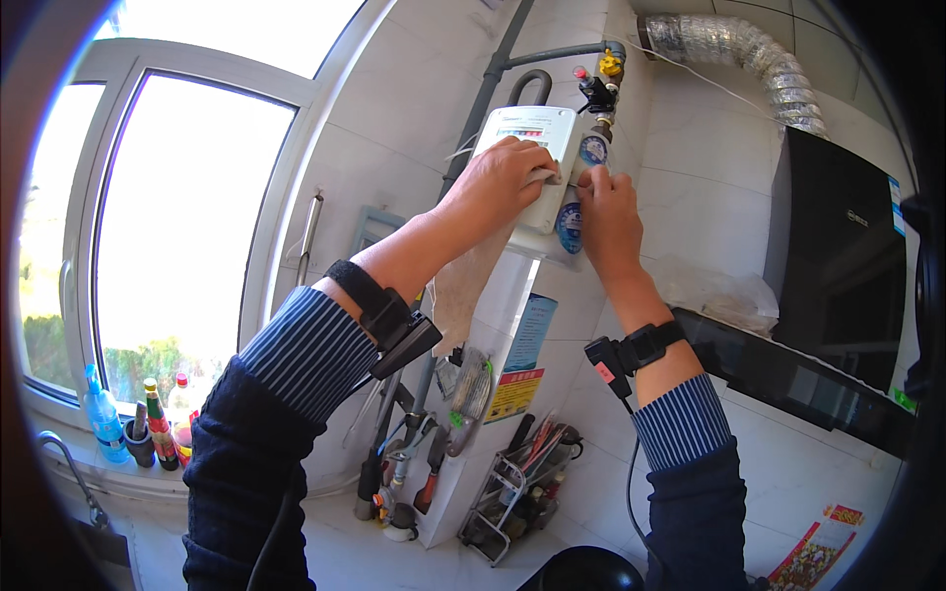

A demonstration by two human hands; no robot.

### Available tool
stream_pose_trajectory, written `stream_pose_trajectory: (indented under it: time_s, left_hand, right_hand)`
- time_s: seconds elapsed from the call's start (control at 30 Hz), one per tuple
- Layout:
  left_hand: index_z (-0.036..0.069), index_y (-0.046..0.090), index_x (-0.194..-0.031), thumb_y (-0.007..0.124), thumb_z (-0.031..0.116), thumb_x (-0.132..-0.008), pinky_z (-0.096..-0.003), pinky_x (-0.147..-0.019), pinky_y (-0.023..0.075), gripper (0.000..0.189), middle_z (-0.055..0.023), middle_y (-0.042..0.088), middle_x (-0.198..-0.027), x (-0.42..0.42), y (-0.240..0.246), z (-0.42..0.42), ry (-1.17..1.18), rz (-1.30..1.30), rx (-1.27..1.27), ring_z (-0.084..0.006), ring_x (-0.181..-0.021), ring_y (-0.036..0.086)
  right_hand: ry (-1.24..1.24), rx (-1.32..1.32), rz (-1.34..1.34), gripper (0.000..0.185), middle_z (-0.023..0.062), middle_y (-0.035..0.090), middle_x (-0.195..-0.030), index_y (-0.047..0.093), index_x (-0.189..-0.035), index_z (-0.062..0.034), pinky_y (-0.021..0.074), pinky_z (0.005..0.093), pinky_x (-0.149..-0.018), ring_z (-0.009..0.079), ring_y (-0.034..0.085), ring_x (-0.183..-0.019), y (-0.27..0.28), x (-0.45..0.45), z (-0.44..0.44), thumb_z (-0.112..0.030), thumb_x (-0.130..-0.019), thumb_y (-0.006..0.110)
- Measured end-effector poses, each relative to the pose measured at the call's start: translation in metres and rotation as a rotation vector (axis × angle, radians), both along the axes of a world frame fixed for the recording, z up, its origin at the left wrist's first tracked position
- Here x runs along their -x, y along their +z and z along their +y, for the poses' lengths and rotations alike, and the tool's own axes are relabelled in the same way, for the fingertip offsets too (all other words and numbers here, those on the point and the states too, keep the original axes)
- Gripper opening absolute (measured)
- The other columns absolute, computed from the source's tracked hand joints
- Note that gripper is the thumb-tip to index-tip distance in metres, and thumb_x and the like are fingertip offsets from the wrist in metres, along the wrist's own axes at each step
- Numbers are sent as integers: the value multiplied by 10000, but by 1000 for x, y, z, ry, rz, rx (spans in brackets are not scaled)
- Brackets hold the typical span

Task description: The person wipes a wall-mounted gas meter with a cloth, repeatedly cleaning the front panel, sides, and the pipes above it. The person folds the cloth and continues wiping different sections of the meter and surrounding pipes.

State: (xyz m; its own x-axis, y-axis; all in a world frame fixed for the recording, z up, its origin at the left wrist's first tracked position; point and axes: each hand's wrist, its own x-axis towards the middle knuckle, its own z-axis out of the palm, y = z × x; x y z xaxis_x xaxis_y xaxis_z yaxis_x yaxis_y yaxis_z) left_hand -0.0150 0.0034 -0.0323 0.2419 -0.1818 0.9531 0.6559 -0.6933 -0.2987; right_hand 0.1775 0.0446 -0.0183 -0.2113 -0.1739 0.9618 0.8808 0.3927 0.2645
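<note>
A white gas meter (542,214) is mounted high on the tiled wall, with grey and metal pipes above it. My left hand (506,173) presses on its front, fingers curled around a beige cloth (469,284) that hangs below the wrist. My right hand (612,214) is raised at the meter's right side, thumb and fingers drawn together close to its edge. Whether anything is pinched there is hidden. Beside those fingers are an upper round blue label (593,150) and a lower blue label (569,227), both bearing writing. Both my wrists carry black straps with small devices.
A yellow valve handle (610,63) tops the metal pipe. At right are a black range hood (835,258) and foil duct (739,44). Below stand a wire rack (510,480) of utensils and bottles, and a black pan (591,570). Bottles (159,425) line the windowsill.
</note>
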Motion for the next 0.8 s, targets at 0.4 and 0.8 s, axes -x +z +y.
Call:
stream_pose_trajectory:
  time_s: [0.4,0.8]
  left_hand:
    - [48,667,-995,609,97,-861,-410,-942,490,154,-106,667,-1006,39,0,0,182,-43,113,-307,-1050,598]
    - [21,692,-990,624,150,-847,-438,-801,516,204,-204,682,-917,-29,49,-5,2,-320,-5,-383,-872,655]
  right_hand:
    - [29,-27,-84,136,90,513,-972,518,-1023,-171,543,448,-686,324,581,-944,3,-5,4,-179,-941,627]
    - [20,50,-47,114,101,506,-1005,531,-1035,-174,547,443,-721,319,575,-987,1,-3,-5,-160,-937,588]
